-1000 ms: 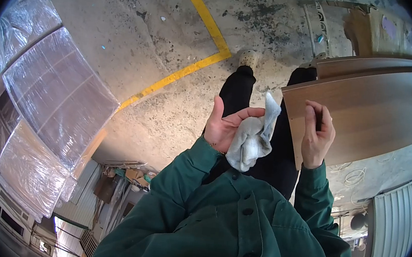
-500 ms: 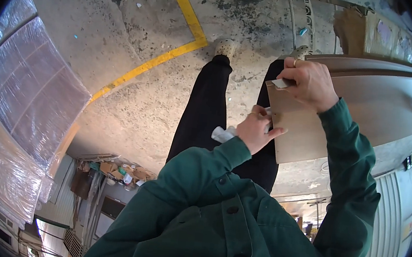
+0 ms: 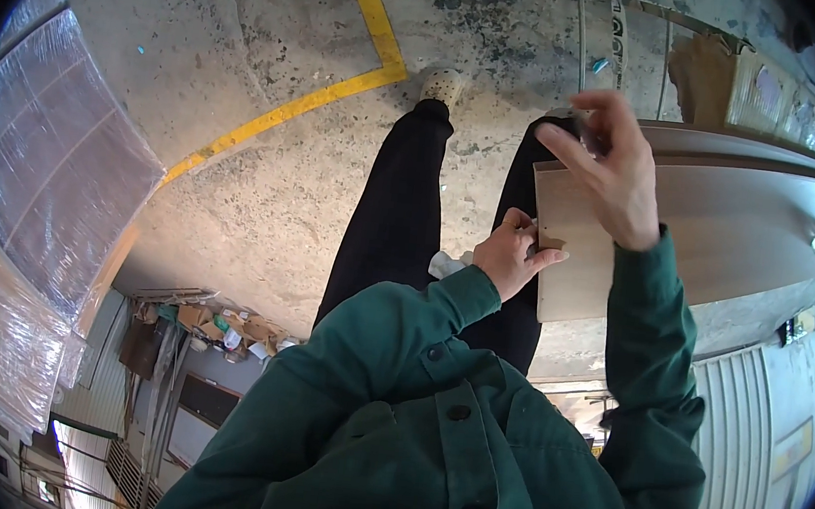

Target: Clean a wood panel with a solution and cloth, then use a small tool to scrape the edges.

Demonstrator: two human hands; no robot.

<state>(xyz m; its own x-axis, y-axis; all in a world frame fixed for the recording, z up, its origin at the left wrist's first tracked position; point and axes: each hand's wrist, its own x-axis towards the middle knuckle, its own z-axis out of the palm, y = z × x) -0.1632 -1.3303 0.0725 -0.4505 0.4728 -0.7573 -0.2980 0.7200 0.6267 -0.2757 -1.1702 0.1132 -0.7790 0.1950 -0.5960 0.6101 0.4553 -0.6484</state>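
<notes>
Our left hand (image 3: 512, 256) pinches the board (image 3: 686, 254) corner; a white cloth (image 3: 446, 264) is mostly hidden behind it. Our right hand (image 3: 610, 167) grips something dark, too small to tell.

Concrete floor (image 3: 280, 52), stained & scuffed, w/ dark blotches near top. Yellow line (image 3: 350, 45) painted on it, bent at a corner just beside the shoe (image 3: 442, 84). Left side: wrapped stacks (image 3: 38, 176) in clear film stand on the floor. Right: pale wood board (image 3: 726, 248), a bench-like top w/ a flat bare face; its near corner sits by the legs. Cardboard (image 3: 714, 78) rests beyond the board's far edge, low by the floor.
</notes>
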